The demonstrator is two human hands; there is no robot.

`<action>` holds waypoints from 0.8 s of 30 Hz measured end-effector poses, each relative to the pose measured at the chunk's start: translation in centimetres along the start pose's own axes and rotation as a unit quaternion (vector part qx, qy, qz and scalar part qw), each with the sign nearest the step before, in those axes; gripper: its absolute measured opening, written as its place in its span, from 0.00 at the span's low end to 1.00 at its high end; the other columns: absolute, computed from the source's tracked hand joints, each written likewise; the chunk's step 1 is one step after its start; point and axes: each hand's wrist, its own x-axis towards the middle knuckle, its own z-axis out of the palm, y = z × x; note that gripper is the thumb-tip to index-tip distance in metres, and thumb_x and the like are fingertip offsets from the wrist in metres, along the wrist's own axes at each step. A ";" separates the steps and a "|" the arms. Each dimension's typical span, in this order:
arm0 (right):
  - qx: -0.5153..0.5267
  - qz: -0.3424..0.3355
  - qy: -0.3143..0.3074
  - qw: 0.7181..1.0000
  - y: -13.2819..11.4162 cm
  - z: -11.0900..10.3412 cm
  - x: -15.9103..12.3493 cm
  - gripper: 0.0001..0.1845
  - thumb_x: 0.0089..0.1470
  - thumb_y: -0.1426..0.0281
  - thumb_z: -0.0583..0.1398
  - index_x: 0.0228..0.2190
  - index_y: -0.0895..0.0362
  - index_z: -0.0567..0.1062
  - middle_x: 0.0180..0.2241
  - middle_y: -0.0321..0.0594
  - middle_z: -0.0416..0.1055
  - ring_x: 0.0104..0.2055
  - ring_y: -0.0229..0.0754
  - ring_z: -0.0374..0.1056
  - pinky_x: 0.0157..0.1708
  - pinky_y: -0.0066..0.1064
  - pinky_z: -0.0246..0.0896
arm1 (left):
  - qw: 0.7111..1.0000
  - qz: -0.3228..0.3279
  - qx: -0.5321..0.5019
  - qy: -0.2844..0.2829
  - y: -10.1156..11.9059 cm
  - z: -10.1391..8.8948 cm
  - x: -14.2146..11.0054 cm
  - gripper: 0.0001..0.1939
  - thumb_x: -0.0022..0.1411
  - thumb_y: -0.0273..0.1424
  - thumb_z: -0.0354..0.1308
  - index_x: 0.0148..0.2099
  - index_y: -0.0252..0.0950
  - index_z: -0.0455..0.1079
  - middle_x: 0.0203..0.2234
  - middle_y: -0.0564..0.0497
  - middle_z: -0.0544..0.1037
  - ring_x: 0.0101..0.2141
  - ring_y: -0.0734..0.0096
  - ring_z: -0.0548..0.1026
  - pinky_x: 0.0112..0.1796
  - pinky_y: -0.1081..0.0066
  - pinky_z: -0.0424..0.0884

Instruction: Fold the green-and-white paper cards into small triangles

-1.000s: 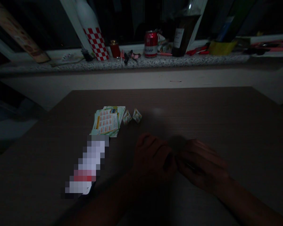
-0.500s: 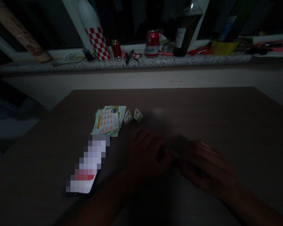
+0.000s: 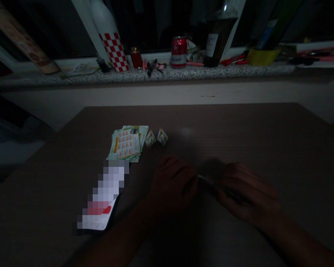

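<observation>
Between my two hands runs a thin pale strip (image 3: pixel 205 179), too dark to make out its material. Its left end goes into the curled fingers of my left hand (image 3: pixel 174 182), and its right end meets the fingertips of my right hand (image 3: pixel 245 193). Both hands are closed, low over the table. Beyond my left hand two small folded paper pieces (image 3: pixel 162 137) stand side by side. A loose pile of printed green and white paper cards (image 3: pixel 126 144) lies to their left. Nearer to me a phone (image 3: pixel 107 200) with a lit, blurred-out screen rests beside my left forearm.
Behind the wooden table (image 3: pixel 239 126) runs a speckled stone windowsill (image 3: pixel 189 72). On it stand a red-and-white checked bottle (image 3: pixel 115 44), a red can (image 3: pixel 179 52), a dark bottle (image 3: pixel 213 46) and a yellow container (image 3: pixel 263 56).
My hands have drawn slightly apart, the left a little leftward and the right a little rightward. More of the pale strip shows between them. The cards and phone stay in place.
</observation>
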 end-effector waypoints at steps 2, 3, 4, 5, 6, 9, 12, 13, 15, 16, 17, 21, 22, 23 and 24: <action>-0.004 0.015 -0.001 1.000 0.0 0.1 0.1 0.11 0.45 0.82 0.63 0.32 0.57 0.73 0.25 0.40 0.72 0.28 0.43 0.69 0.29 0.38 0.66 | 1.000 0.016 -0.003 -0.005 0.0 0.2 -0.1 0.03 0.56 0.24 0.58 0.34 0.35 0.69 0.28 0.52 0.76 0.32 0.70 0.72 0.38 0.64 0.66; -0.008 0.020 -0.001 1.000 0.0 0.2 0.1 0.11 0.45 0.82 0.63 0.31 0.57 0.73 0.26 0.40 0.72 0.28 0.43 0.69 0.29 0.38 0.66 | 1.000 0.023 -0.002 -0.008 0.0 0.3 -0.2 0.03 0.56 0.24 0.58 0.34 0.35 0.69 0.28 0.52 0.76 0.31 0.70 0.72 0.38 0.64 0.66; -0.011 0.023 0.001 1.000 0.0 0.2 0.1 0.10 0.45 0.81 0.63 0.31 0.57 0.73 0.26 0.40 0.72 0.28 0.43 0.69 0.29 0.38 0.66 | 0.999 0.030 -0.001 -0.013 0.1 0.4 -0.3 0.02 0.56 0.24 0.58 0.34 0.35 0.70 0.28 0.52 0.77 0.31 0.70 0.72 0.38 0.64 0.65; -0.014 0.024 0.002 1.000 -0.1 0.3 0.1 0.10 0.45 0.81 0.63 0.30 0.57 0.73 0.26 0.40 0.72 0.28 0.43 0.69 0.29 0.39 0.66 | 0.999 0.039 0.002 -0.020 0.2 0.5 -0.4 0.02 0.56 0.25 0.58 0.34 0.35 0.70 0.29 0.51 0.77 0.32 0.70 0.72 0.38 0.64 0.65; -0.015 0.023 0.006 1.000 -0.1 0.3 0.1 0.11 0.44 0.81 0.63 0.30 0.57 0.72 0.26 0.41 0.72 0.29 0.43 0.69 0.29 0.39 0.66 | 0.999 0.048 0.003 -0.026 0.4 0.7 -0.4 0.02 0.56 0.26 0.58 0.34 0.36 0.70 0.29 0.51 0.77 0.32 0.70 0.72 0.38 0.64 0.65; -0.025 0.018 0.013 0.999 -0.1 0.4 -0.1 0.13 0.42 0.83 0.63 0.30 0.57 0.72 0.26 0.40 0.72 0.29 0.43 0.68 0.30 0.39 0.65 | 0.997 0.069 -0.001 -0.028 0.9 1.0 -0.6 0.01 0.57 0.26 0.58 0.33 0.36 0.70 0.29 0.51 0.77 0.32 0.70 0.72 0.39 0.64 0.66; -0.040 0.016 0.016 0.999 -0.2 0.4 -0.1 0.12 0.41 0.82 0.64 0.29 0.56 0.72 0.26 0.39 0.72 0.28 0.42 0.69 0.29 0.38 0.65 | 0.997 0.079 -0.013 -0.014 1.1 1.1 -0.6 0.02 0.56 0.25 0.58 0.32 0.35 0.70 0.27 0.52 0.77 0.30 0.72 0.72 0.39 0.65 0.66; -0.043 0.018 0.015 0.999 -0.2 0.3 0.0 0.11 0.41 0.82 0.64 0.28 0.56 0.73 0.26 0.39 0.72 0.27 0.42 0.69 0.29 0.38 0.65 | 0.996 0.081 -0.017 -0.012 1.1 1.1 -0.6 0.02 0.56 0.24 0.59 0.31 0.35 0.70 0.27 0.53 0.77 0.30 0.73 0.71 0.39 0.65 0.66; -0.046 0.024 0.016 0.999 -0.3 0.2 0.0 0.11 0.42 0.81 0.64 0.28 0.55 0.73 0.25 0.38 0.72 0.27 0.42 0.69 0.29 0.38 0.64 | 0.996 0.082 -0.022 -0.012 1.1 1.0 -0.5 0.02 0.56 0.24 0.59 0.31 0.36 0.69 0.26 0.54 0.77 0.30 0.73 0.71 0.38 0.66 0.66; -0.048 0.029 0.014 0.998 -0.2 0.1 0.1 0.11 0.42 0.81 0.64 0.28 0.55 0.73 0.25 0.38 0.72 0.27 0.42 0.69 0.29 0.38 0.64 | 0.996 0.079 -0.024 -0.012 1.1 0.9 -0.5 0.02 0.56 0.25 0.59 0.31 0.36 0.69 0.26 0.54 0.77 0.30 0.74 0.71 0.38 0.66 0.66; -0.049 0.034 0.012 0.998 -0.2 0.0 0.1 0.11 0.42 0.81 0.64 0.28 0.54 0.73 0.25 0.38 0.72 0.27 0.42 0.68 0.29 0.38 0.64 | 0.997 0.074 -0.026 -0.012 1.1 0.8 -0.4 0.02 0.56 0.25 0.58 0.31 0.36 0.69 0.26 0.54 0.77 0.30 0.74 0.71 0.38 0.67 0.66; -0.059 0.035 0.017 0.997 0.4 -0.2 -0.1 0.11 0.41 0.80 0.64 0.27 0.55 0.72 0.25 0.38 0.72 0.27 0.42 0.68 0.29 0.38 0.64 | 0.997 0.064 -0.030 -0.009 1.2 0.4 -0.3 0.03 0.55 0.24 0.58 0.30 0.36 0.69 0.25 0.55 0.77 0.29 0.74 0.71 0.38 0.67 0.66; -0.062 0.033 0.022 0.997 0.5 -0.3 -0.2 0.10 0.42 0.80 0.64 0.28 0.55 0.72 0.25 0.38 0.72 0.27 0.42 0.69 0.29 0.38 0.64 | 0.997 0.063 -0.031 -0.010 1.2 0.3 -0.3 0.03 0.55 0.24 0.59 0.30 0.36 0.69 0.25 0.55 0.77 0.29 0.74 0.71 0.38 0.66 0.66; -0.064 0.032 0.025 0.997 0.7 -0.4 -0.2 0.10 0.42 0.79 0.64 0.28 0.55 0.72 0.25 0.37 0.72 0.27 0.42 0.69 0.29 0.37 0.64 | 0.998 0.063 -0.031 -0.009 1.2 0.2 -0.4 0.03 0.55 0.24 0.59 0.30 0.36 0.69 0.25 0.55 0.77 0.29 0.74 0.71 0.38 0.66 0.66; -0.067 0.035 0.026 0.997 0.8 -0.5 -0.2 0.10 0.42 0.79 0.63 0.27 0.55 0.72 0.25 0.37 0.71 0.28 0.42 0.69 0.29 0.37 0.64 | 0.998 0.062 -0.031 -0.005 1.1 0.1 -0.4 0.03 0.55 0.24 0.59 0.30 0.36 0.69 0.25 0.55 0.77 0.29 0.75 0.72 0.39 0.66 0.66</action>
